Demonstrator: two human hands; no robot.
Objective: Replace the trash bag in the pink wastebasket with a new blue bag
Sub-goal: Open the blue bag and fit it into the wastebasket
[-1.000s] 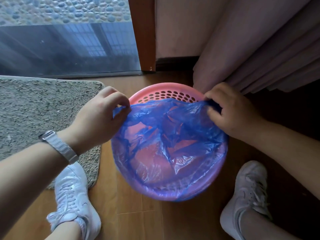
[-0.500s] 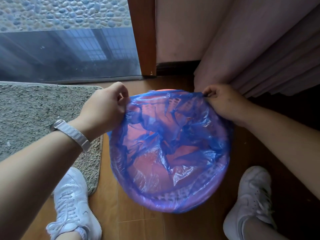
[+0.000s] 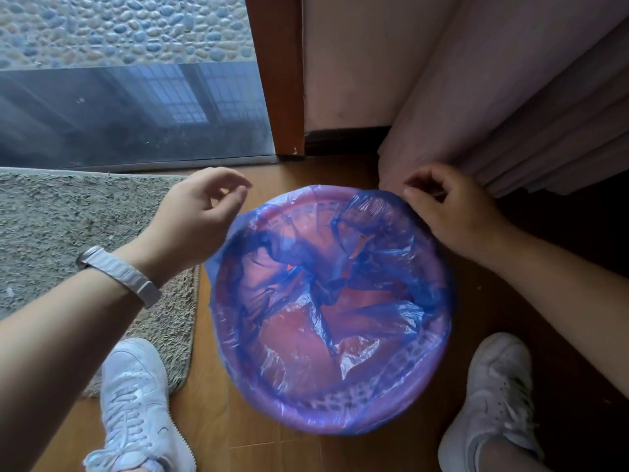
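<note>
1. Basket [image 3: 391, 408] sits on the wood floor [image 3: 211, 420] between both shoes, rug [image 3: 68, 240] edge just to its left, curtain [image 3: 510, 107] at the far right.
2. Bag [image 3: 326, 301] looks stretched over the rim all the way round, middle still crumpled and puffed up, not pushed down.
3. Risk imo: the thin film could slip back off the far rim if it's only barely hooked, or tear if tugged hard against the lattice.
4. Left hand [image 3: 197, 216]: grip released, fingers loosely curled, holding nothing, just off the rim.
5. Right hand [image 3: 449, 212]: fingertips [image 3: 410, 192] half-curled, resting at the far-right rim; looks like touching the film, not pinching it.
</note>
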